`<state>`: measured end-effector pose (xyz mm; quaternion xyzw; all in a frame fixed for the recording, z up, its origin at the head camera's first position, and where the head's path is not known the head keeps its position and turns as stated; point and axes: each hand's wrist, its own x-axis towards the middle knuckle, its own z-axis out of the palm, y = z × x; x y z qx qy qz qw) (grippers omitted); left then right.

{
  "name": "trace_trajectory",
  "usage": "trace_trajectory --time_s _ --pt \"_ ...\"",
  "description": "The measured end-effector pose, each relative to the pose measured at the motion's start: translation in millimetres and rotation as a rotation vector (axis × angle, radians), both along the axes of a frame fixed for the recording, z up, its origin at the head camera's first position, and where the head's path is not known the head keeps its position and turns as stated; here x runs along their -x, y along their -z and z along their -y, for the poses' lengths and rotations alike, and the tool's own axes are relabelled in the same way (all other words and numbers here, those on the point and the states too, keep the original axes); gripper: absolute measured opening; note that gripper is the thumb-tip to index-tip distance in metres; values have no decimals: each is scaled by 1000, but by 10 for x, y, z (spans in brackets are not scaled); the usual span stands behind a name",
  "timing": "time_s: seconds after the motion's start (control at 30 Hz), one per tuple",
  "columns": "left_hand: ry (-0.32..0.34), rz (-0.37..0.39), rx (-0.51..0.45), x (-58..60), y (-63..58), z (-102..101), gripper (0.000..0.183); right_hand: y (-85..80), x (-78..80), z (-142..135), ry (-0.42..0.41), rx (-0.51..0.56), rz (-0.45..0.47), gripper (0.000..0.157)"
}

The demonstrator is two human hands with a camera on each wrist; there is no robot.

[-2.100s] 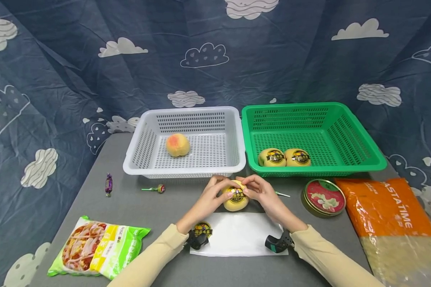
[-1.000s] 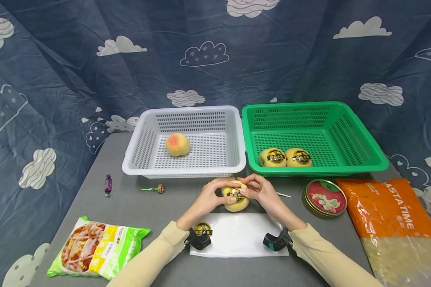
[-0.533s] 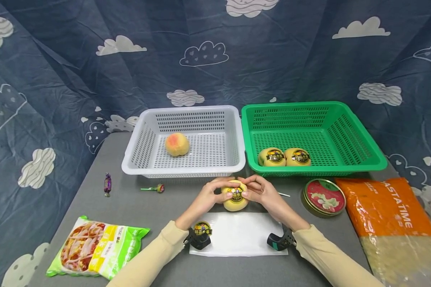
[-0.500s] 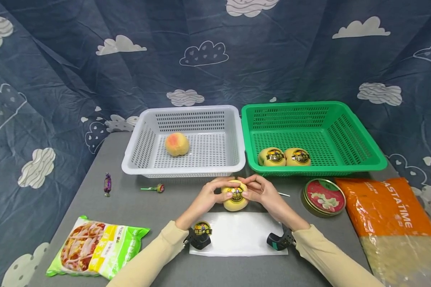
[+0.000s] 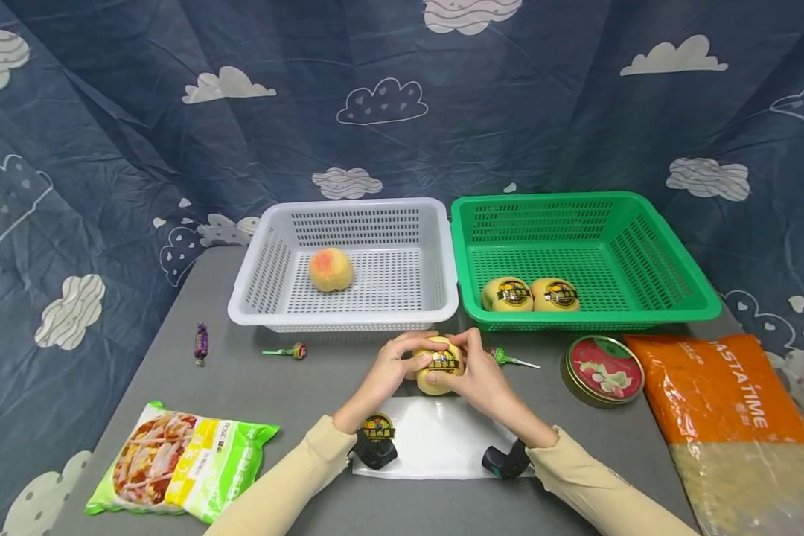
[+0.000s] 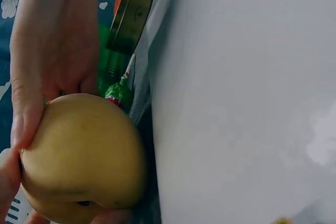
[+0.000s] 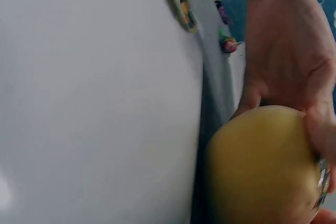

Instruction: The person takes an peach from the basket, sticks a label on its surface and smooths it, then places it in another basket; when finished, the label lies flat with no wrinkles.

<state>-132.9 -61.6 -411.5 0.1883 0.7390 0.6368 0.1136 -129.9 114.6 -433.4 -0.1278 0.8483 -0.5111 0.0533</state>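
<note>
A yellow peach (image 5: 432,386) with a black-and-gold round sticker (image 5: 446,363) stands just beyond the white sticker sheet (image 5: 449,447) in the head view. My left hand (image 5: 391,368) grips its left side, the thumb on the sticker's edge. From the right, my right hand (image 5: 484,378) holds it too, its thumb low on the front. The left wrist view gives the bare, smooth side of the peach (image 6: 84,156); in the right wrist view the sticker barely shows at the rim. One more sticker (image 5: 378,427) remains at the sheet's left end, near my left wrist.
Behind are a white basket (image 5: 342,318) with one unlabelled peach (image 5: 331,269) and a green basket (image 5: 610,316) with two stickered peaches (image 5: 508,295). Lollipops (image 5: 499,356), a wrapped candy (image 5: 201,344), a round tin (image 5: 603,371), a pasta bag (image 5: 730,402) and a food bag (image 5: 181,461) lie around.
My right hand has shifted its grip, the thumb moving lower on the peach and the wrist turning inward. The peach has tilted slightly, and the green lollipop at right now shows more.
</note>
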Motion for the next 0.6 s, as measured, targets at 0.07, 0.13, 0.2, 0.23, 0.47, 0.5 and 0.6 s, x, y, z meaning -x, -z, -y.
trace_trajectory --time_s 0.07,0.13,0.2,0.23,0.47,0.5,0.6 --pt "-6 -12 15 -5 8 8 25 3 -9 17 7 22 9 57" --pt "-3 -16 27 -7 8 13 25 11 11 -16 -26 133 63 53" --pt "-8 -32 39 -6 4 11 24 21 49 -76 -77 237 133 50" --pt "-7 -33 45 -5 0 11 24 31 69 -109 -94 278 171 49" --pt "-3 -22 55 -16 -38 16 24 96 178 -270 -147 457 340 40" --pt "0 -18 59 -18 -43 17 24 99 185 -278 -156 466 347 39" --pt "-3 -23 72 -11 -35 23 24 88 196 -282 -160 466 357 35"
